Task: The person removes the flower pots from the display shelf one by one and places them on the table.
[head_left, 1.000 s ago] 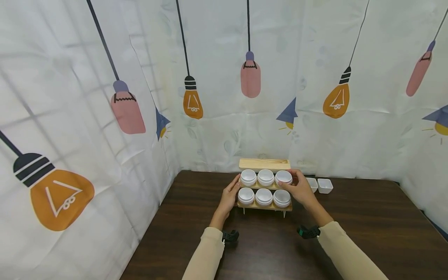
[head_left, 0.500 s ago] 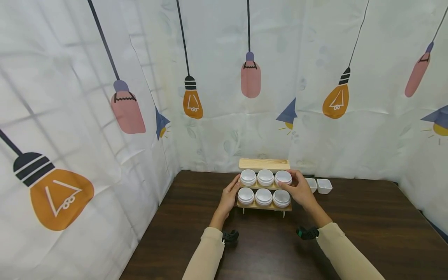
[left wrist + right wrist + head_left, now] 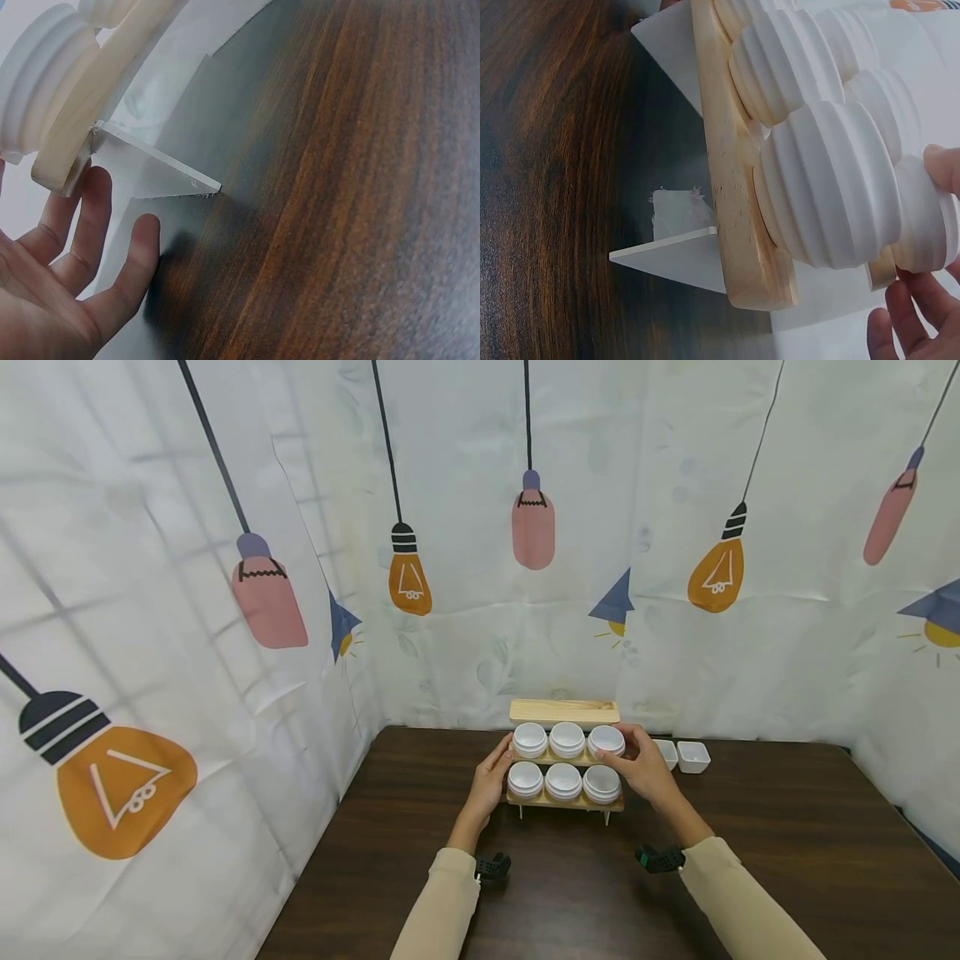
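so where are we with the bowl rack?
Done: six white bowls fill two tiers of the wooden rack, which stands on the table. In hand: the left hand touches the rack's left end, and the right hand is at its right end. Left: the top shelf is bare, and two square dishes sit beside the rack.

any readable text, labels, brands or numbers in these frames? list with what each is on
None: no words, numbers or brand marks show in any view.
Curtain: printed bulb pictures only, no lettering.
Wooden rack, white bowls, two square dishes: plain.
Left hand and right hand sit at the rack's ends.
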Demonstrator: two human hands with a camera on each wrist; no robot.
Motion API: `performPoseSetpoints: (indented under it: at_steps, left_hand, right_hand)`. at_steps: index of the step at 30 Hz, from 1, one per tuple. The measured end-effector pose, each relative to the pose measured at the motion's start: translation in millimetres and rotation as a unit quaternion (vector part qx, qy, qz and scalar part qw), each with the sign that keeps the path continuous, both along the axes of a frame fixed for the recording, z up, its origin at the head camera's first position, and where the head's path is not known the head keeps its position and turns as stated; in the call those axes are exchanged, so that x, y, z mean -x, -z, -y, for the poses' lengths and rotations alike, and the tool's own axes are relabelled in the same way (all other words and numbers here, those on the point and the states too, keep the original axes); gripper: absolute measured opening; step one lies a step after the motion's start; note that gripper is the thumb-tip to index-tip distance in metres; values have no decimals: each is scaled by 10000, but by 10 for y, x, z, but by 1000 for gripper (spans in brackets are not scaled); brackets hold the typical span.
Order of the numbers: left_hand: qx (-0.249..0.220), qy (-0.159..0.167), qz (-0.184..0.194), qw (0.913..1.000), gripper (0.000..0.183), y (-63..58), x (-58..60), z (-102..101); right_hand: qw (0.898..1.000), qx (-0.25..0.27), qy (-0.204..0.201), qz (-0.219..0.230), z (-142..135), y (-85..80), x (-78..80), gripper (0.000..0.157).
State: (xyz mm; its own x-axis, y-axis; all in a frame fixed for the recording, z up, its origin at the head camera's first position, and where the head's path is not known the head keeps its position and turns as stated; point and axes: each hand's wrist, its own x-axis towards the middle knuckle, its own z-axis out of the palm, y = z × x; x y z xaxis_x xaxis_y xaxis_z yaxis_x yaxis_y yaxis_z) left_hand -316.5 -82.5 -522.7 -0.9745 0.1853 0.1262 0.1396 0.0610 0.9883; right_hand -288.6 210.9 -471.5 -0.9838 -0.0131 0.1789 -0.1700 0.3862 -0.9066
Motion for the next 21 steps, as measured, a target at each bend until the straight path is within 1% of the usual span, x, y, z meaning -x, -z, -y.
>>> performPoseSetpoints:
  at_steps: [2,5,7,10,15,18,21]
  left_hand:
    - [-60,60,45,10000,49,-46,-20,1]
    - [-34,80,108,9999,49,-120,-56,4]
    - [-35,50,136,9999,48,-138,-67,5]
    - [-4,-48,118,9999,47,-94,-52,-1]
    - [8,-109,58,9999,49,11,10,-9]
    - [-8,-80,21,10000,50,30,21,-7]
    - [-2,-28,17,10000,50,14,28,3]
  right_hand:
    - [10000,37,-32,-17,0,-31,-28,63]
    - [9999,62,-69,-59,27,-149,-121,62]
    - [9999,51,-77,-70,53,-233,-188,61]
    - [10000,21,-54,-63,75,-309,-253,61]
    - [10000,36,-32,-67,66,-321,-275,62]
    - [10000,48,-10,-67,53,-308,-284,61]
    - [10000,23,-7,-79,58,-308,-305,59]
